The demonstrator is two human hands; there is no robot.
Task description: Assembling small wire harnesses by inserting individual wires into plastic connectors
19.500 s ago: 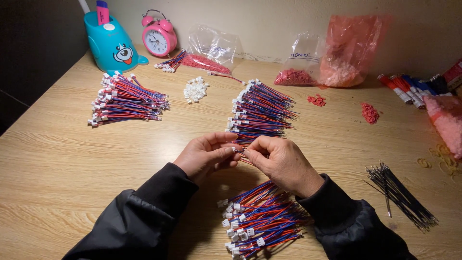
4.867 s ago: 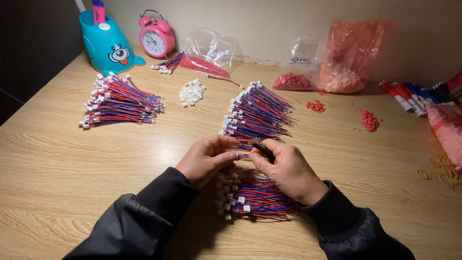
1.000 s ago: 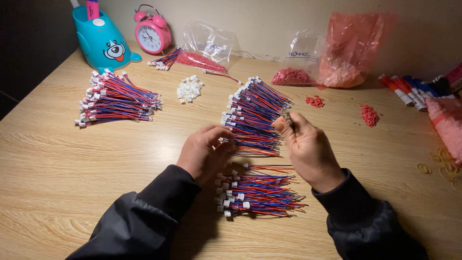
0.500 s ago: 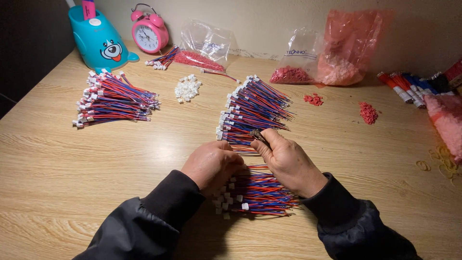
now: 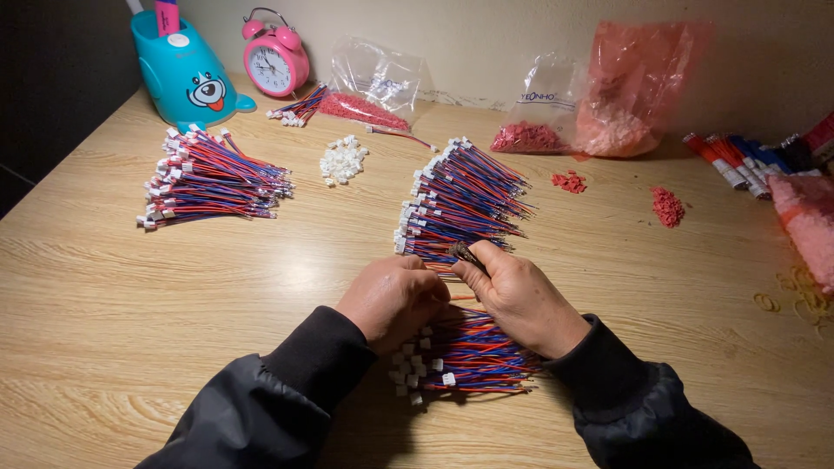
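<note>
My left hand [image 5: 391, 298] is curled knuckles-up over the near pile of red-and-blue wires with white connectors [image 5: 473, 358], its fingers closed on some of them. Touching it on the right, my right hand [image 5: 524, 298] pinches a small dark piece [image 5: 465, 254] between thumb and forefinger, right at the near end of the middle wire pile [image 5: 460, 200]. What lies under the palms is hidden. A third wire pile [image 5: 208, 178] sits apart at the left.
On the wooden table [image 5: 130, 295] the back holds a teal pen holder [image 5: 182, 74], a pink alarm clock [image 5: 276, 59], clear bags [image 5: 373, 82] and a red bag [image 5: 638, 87]. Loose white connectors [image 5: 342, 159] and red connectors [image 5: 667, 207] lie around.
One second ago my right hand was raised beside the middle pile; it has come back down and left against my left hand. The left hand stays on the near pile.
</note>
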